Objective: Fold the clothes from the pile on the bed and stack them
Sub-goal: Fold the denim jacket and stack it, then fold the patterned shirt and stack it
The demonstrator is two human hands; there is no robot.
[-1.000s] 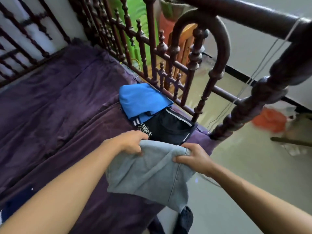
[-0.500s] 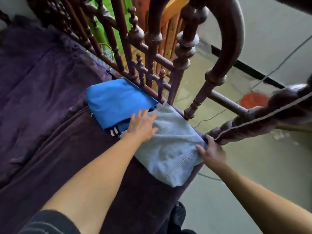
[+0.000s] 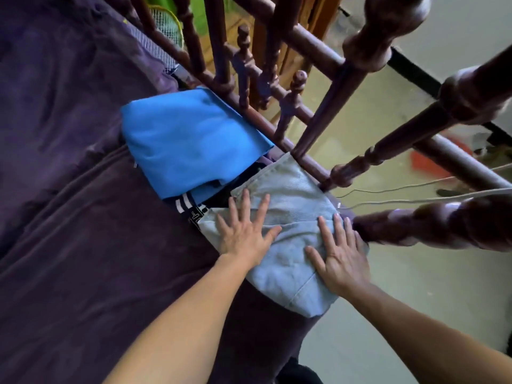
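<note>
Purple bedspread [image 3: 69, 217], wooden rail [image 3: 304, 40], left hand [image 3: 243, 239], right hand [image 3: 340, 261], fingers [image 3: 261, 210] straight, pressing grey garment [image 3: 291, 189]

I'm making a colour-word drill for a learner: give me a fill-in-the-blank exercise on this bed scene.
1. The folded garment beside the wooden railing is bright ____.
2. The bed cover is dark ____.
3. The left hand and right hand lie flat on a grey garment that partly covers a ____ piece of clothing.
Missing words: blue; purple; black.
</note>
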